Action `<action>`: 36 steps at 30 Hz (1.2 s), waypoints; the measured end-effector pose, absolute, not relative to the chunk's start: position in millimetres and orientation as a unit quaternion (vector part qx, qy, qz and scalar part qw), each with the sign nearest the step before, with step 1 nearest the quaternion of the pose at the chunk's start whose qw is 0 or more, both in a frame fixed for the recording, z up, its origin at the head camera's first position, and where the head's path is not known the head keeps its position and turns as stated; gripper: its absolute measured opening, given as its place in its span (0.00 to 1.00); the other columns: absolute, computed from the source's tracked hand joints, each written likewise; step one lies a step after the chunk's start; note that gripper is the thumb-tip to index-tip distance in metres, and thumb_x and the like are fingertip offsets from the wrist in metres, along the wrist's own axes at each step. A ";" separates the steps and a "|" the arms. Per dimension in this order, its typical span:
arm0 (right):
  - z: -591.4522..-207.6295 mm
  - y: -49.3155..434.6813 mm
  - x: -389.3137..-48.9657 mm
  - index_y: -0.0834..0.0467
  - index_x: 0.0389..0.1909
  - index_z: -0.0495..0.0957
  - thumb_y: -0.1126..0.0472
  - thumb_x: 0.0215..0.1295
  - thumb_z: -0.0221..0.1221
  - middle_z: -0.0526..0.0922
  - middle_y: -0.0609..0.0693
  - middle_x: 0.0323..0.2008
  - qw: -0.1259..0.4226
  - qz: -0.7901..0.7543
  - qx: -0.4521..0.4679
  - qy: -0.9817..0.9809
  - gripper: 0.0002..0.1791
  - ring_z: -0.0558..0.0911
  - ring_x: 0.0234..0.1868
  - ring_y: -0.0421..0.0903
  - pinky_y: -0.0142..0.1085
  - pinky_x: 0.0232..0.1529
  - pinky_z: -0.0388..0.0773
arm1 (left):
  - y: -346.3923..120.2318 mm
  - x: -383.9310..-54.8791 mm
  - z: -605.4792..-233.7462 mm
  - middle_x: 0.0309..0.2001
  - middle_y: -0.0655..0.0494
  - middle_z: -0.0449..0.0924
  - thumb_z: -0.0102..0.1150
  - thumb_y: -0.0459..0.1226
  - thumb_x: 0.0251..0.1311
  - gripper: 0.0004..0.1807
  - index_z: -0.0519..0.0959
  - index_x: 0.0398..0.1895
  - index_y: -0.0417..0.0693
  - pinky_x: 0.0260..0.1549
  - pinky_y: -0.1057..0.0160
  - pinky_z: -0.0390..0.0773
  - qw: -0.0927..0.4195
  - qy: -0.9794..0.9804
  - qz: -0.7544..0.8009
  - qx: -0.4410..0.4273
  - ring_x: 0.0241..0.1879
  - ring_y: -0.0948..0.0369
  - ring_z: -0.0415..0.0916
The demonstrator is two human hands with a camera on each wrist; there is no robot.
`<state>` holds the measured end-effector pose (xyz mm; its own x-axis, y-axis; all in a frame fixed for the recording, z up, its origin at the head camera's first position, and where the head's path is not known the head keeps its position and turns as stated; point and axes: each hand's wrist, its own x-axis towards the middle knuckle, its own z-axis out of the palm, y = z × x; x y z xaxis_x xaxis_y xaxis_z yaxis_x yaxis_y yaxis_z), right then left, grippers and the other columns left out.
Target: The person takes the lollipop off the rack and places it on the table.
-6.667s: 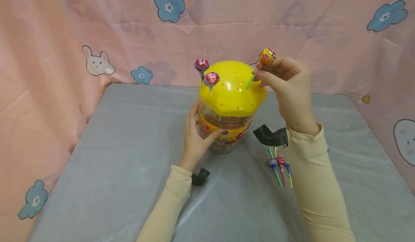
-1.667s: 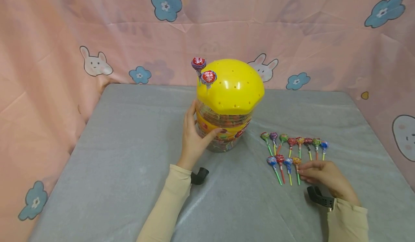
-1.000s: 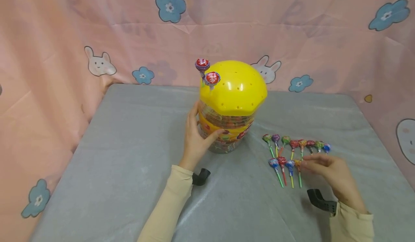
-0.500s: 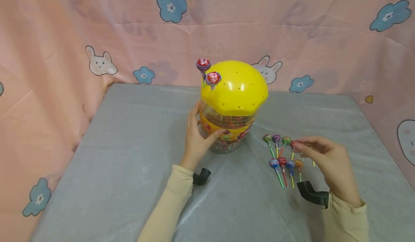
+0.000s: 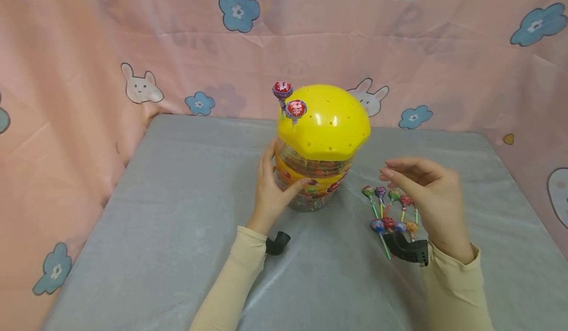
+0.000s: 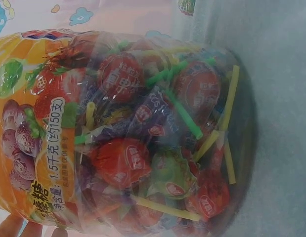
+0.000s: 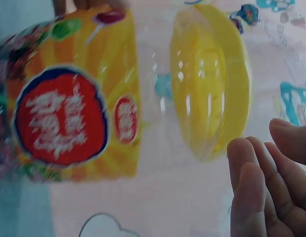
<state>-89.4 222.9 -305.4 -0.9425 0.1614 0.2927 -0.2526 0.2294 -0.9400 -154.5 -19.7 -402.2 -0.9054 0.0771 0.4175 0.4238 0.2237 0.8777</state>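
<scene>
A clear plastic jar [image 5: 306, 200] with a yellow domed lid [image 5: 337, 119] stands on the table. Wrapped lollipops fill its lower part, as the left wrist view shows. My left hand [image 5: 272, 193] holds the jar's side, its thumb across the yellow label [image 6: 24, 163]. Two lollipops with red and purple wrappers, one a purple lollipop [image 5: 282, 90] and one a nearer lollipop [image 5: 296, 108], stick up from the lid's left edge. My right hand [image 5: 432, 198] is raised right of the jar, fingers loosely bent; nothing shows between thumb and fingertips [image 7: 241, 148].
Two rows of lollipops, including a green-wrapped lollipop [image 5: 394, 194] and a blue one [image 5: 377, 226], lie right of the jar, partly hidden by my right hand and its black wrist mount [image 5: 406, 248]. A pink printed curtain [image 5: 177, 50] hangs behind the grey-covered table [image 5: 177, 198].
Earlier my right hand held a yellow lollipop at the lid; later it was by an orange lollipop in the front row. It has since risen empty toward the jar. The left hand keeps its hold.
</scene>
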 end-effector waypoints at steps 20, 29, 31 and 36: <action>-259.1 145.6 -118.4 0.67 0.40 0.83 0.72 0.55 0.65 0.84 0.55 0.36 0.187 0.640 0.144 -0.731 0.10 0.83 0.39 0.48 0.33 0.44 0.79 | -19.3 -153.3 -400.1 0.68 0.48 0.54 0.52 0.71 0.45 0.58 0.48 0.73 0.47 0.62 0.52 0.63 0.138 -0.773 -0.600 -0.154 0.66 0.56 0.54; -253.6 121.4 -131.4 0.69 0.38 0.82 0.74 0.53 0.65 0.85 0.53 0.34 0.218 0.614 0.148 -0.744 0.10 0.84 0.38 0.48 0.35 0.43 0.80 | -19.3 -154.3 -401.5 0.68 0.47 0.55 0.55 0.65 0.50 0.54 0.48 0.74 0.47 0.62 0.51 0.63 0.149 -0.773 -0.594 -0.165 0.65 0.54 0.55; -253.5 117.5 -133.4 0.70 0.39 0.81 0.74 0.53 0.65 0.85 0.54 0.34 0.221 0.609 0.148 -0.747 0.11 0.84 0.37 0.47 0.36 0.43 0.80 | -19.6 -154.3 -401.2 0.68 0.47 0.55 0.57 0.63 0.51 0.53 0.48 0.73 0.47 0.62 0.51 0.63 0.150 -0.772 -0.594 -0.167 0.65 0.53 0.55; -252.5 108.9 -138.2 0.69 0.39 0.82 0.73 0.53 0.66 0.85 0.55 0.35 0.237 0.579 0.153 -0.765 0.12 0.84 0.36 0.43 0.34 0.39 0.81 | -20.6 -154.6 -402.0 0.67 0.47 0.55 0.61 0.59 0.52 0.52 0.48 0.73 0.48 0.61 0.50 0.64 0.153 -0.769 -0.598 -0.167 0.65 0.54 0.55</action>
